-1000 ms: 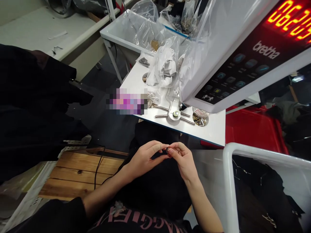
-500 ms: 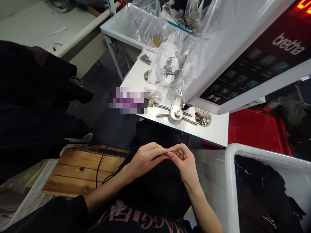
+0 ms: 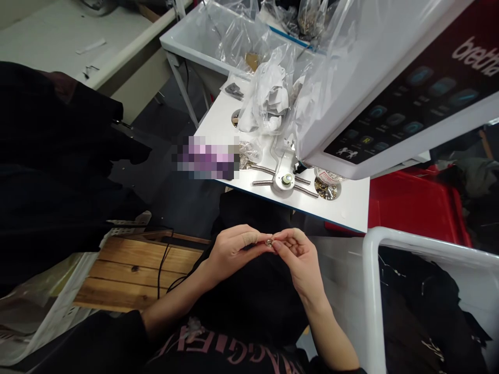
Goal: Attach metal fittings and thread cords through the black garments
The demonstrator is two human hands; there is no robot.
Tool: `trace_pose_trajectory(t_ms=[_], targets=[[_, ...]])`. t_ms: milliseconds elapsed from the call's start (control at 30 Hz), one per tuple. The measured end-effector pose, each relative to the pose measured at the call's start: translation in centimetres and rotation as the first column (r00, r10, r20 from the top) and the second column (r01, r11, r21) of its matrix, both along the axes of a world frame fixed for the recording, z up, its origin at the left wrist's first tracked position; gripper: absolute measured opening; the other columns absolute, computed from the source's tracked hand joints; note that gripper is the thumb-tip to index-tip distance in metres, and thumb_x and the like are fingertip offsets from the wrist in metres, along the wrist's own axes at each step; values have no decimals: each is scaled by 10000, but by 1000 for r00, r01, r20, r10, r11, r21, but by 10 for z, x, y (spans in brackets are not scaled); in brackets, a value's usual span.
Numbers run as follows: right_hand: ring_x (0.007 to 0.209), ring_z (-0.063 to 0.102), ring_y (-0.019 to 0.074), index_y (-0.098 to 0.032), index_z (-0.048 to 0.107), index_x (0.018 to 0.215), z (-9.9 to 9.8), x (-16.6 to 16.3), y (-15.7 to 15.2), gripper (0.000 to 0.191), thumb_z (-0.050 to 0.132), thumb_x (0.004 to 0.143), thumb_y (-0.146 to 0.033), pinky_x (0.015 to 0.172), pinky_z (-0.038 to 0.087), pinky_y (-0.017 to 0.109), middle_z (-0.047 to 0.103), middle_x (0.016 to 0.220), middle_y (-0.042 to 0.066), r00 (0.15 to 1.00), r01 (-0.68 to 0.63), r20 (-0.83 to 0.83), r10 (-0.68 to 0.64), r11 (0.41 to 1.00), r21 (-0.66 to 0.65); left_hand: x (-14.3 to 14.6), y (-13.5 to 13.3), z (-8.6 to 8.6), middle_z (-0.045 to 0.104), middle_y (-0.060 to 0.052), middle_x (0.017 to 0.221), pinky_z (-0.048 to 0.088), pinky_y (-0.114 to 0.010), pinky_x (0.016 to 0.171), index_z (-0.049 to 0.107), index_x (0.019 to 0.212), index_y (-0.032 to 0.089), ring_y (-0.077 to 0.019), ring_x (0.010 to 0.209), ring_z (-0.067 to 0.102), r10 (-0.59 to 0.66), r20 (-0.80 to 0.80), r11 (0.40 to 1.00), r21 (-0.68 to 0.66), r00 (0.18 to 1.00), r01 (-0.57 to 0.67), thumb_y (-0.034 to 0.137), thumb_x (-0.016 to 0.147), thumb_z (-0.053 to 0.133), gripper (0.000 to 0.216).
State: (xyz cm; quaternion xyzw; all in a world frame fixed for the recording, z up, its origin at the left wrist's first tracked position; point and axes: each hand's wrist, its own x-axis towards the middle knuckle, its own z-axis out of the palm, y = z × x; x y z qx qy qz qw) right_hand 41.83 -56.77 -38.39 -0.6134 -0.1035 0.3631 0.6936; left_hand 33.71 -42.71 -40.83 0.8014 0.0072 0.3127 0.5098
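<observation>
Centre frame: left hand (image 3: 230, 250) and right hand (image 3: 301, 255) both pinched a small metal stud (image 3: 268, 242) above the black garment (image 3: 253, 296), seemingly unattached.

We see white table (image 3: 351, 213) ahead w/ clear plastic bags (image 3: 268, 98), coiled metal rods (image 3: 265, 169) beside round fitting (image 3: 284, 181). Control panel (image 3: 390, 119) overhangs table, R side. Red bin (image 3: 409, 202) behind. Wooden board (image 3: 128, 270) lower L, black cable (image 3: 161, 265) across it.

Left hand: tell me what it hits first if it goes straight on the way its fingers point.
The left hand points across at the small metal piece pinched in its fingertips. Directly beyond that is the right hand, whose fingertips appear to pinch the same piece.
</observation>
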Motion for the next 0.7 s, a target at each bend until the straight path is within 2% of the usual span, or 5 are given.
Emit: trace_pose_trajectory(t_ms=[433,700], targets=[[781,652,108,-236,665,870,8,1,-2,92,671,790,-191,747,552,203,677,837,-20,997,27,71,-30,999,44,9,-4,7,689,-22,752,529,-192,585,681,903,155,-96,638,625,30,48,999,-47,998,-28,107,687,736,228],[820,657,113,-262,688,921,9,-1,-8,154,628,823,-159,797,547,214,689,880,-20,981,35,193,-34,999,0,11,-5,7,692,-16,755,524,-190,578,684,909,155,-96,640,629,14,16,998,-69,1000,-13,75,664,745,265]])
